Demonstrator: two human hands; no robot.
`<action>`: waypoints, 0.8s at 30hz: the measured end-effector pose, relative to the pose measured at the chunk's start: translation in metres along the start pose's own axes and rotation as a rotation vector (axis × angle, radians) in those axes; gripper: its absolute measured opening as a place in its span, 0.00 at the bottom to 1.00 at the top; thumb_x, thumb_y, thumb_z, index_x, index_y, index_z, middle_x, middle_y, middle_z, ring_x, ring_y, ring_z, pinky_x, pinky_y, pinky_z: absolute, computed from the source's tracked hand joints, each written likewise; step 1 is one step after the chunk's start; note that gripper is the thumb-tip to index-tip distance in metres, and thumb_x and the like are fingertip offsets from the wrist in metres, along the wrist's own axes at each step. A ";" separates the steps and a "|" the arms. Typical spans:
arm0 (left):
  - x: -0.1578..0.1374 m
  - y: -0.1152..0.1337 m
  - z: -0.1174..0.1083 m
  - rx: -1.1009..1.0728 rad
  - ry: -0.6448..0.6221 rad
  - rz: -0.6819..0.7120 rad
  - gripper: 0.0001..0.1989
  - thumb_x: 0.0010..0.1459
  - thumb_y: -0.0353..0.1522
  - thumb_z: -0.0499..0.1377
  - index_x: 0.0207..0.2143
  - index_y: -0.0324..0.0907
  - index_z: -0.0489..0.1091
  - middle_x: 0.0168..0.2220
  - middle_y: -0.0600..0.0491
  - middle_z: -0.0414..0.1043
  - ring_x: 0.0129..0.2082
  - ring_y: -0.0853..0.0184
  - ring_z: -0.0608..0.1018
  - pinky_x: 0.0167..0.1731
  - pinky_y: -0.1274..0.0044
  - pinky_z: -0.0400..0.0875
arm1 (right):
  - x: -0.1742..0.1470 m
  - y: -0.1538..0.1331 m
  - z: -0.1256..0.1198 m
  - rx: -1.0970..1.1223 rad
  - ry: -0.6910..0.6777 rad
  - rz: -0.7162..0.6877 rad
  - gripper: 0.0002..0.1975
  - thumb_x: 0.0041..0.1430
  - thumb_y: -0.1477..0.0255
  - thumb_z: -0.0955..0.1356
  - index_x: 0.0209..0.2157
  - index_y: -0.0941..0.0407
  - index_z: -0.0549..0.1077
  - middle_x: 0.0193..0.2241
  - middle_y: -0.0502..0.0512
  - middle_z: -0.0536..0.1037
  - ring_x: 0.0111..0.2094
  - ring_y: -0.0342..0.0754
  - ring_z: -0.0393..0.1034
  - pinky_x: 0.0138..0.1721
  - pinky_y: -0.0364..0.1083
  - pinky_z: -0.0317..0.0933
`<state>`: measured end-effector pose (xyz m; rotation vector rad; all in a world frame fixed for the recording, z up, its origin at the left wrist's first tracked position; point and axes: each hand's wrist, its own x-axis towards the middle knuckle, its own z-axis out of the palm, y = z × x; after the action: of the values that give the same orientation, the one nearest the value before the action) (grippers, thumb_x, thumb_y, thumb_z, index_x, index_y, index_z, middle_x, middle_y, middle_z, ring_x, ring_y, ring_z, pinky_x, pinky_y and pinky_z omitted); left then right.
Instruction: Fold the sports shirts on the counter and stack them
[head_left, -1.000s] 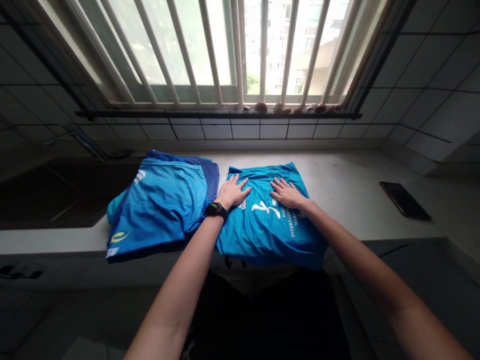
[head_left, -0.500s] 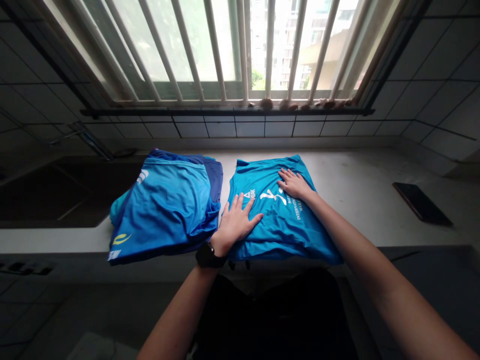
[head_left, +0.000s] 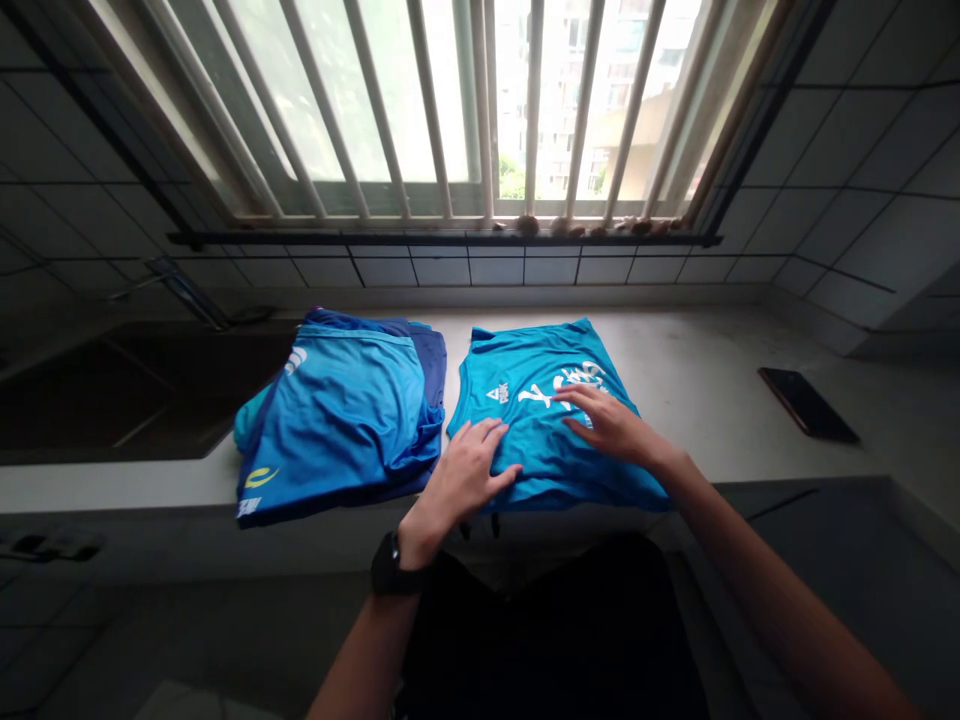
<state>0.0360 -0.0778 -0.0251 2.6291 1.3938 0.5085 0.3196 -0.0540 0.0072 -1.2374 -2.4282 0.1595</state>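
A teal-blue shirt with white lettering lies flattened and folded on the counter in front of me. My left hand, below a black watch on the wrist, is at the shirt's lower left with its fingers spread. Over the right part of the shirt is my right hand, fingers apart, partly covering the print. Whether either palm touches the cloth I cannot tell. Left of this shirt sits a stack of folded blue clothes, its lower edge reaching past the counter's front edge.
A dark sink with a faucet is at the left. A phone lies on the pale counter to the right. Behind stands a barred window with small round objects along its sill.
My right hand has drawn back toward me from the shirt's upper right, uncovering more lettering. My left hand has slid slightly down. The view has shifted a little.
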 end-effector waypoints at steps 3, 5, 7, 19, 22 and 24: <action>-0.021 -0.001 0.001 -0.059 0.096 0.070 0.14 0.66 0.38 0.61 0.52 0.46 0.74 0.56 0.45 0.76 0.55 0.57 0.79 0.55 0.66 0.75 | -0.057 -0.023 0.006 0.034 -0.022 0.000 0.22 0.66 0.65 0.70 0.60 0.48 0.73 0.61 0.60 0.75 0.61 0.59 0.71 0.60 0.59 0.68; -0.025 -0.004 0.002 -0.034 0.160 0.060 0.08 0.67 0.32 0.58 0.47 0.46 0.75 0.49 0.48 0.78 0.48 0.61 0.80 0.48 0.70 0.77 | -0.082 -0.028 0.014 -0.010 0.001 0.048 0.18 0.65 0.68 0.71 0.55 0.48 0.76 0.58 0.60 0.77 0.58 0.60 0.74 0.56 0.59 0.71; -0.023 -0.006 0.002 0.011 0.200 0.065 0.07 0.67 0.29 0.56 0.42 0.45 0.75 0.43 0.50 0.78 0.43 0.63 0.80 0.44 0.73 0.76 | -0.093 -0.030 0.020 -0.032 0.047 0.071 0.13 0.66 0.70 0.70 0.52 0.48 0.78 0.56 0.59 0.79 0.55 0.58 0.76 0.55 0.57 0.72; -0.040 0.004 -0.011 0.029 0.354 0.319 0.09 0.69 0.29 0.56 0.40 0.46 0.77 0.36 0.51 0.78 0.37 0.65 0.79 0.43 0.71 0.74 | -0.122 -0.039 0.006 -0.020 0.424 0.089 0.14 0.68 0.74 0.66 0.45 0.44 0.82 0.35 0.56 0.82 0.40 0.56 0.78 0.45 0.57 0.74; -0.051 0.003 -0.009 0.004 0.150 0.347 0.15 0.62 0.36 0.65 0.52 0.47 0.75 0.55 0.45 0.77 0.54 0.57 0.78 0.54 0.65 0.74 | -0.135 -0.033 0.007 -0.004 0.182 0.004 0.20 0.64 0.73 0.69 0.55 0.43 0.78 0.48 0.57 0.83 0.51 0.58 0.77 0.53 0.60 0.72; -0.057 -0.001 -0.004 0.062 0.038 0.377 0.32 0.58 0.37 0.69 0.64 0.48 0.67 0.66 0.43 0.68 0.65 0.53 0.71 0.61 0.63 0.70 | -0.144 -0.025 0.013 -0.055 0.059 -0.005 0.33 0.60 0.72 0.71 0.67 0.44 0.67 0.63 0.59 0.74 0.65 0.62 0.67 0.63 0.65 0.64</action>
<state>0.0042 -0.1236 -0.0353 2.9604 0.9332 0.5638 0.3711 -0.1820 -0.0414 -1.2418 -2.3995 0.0536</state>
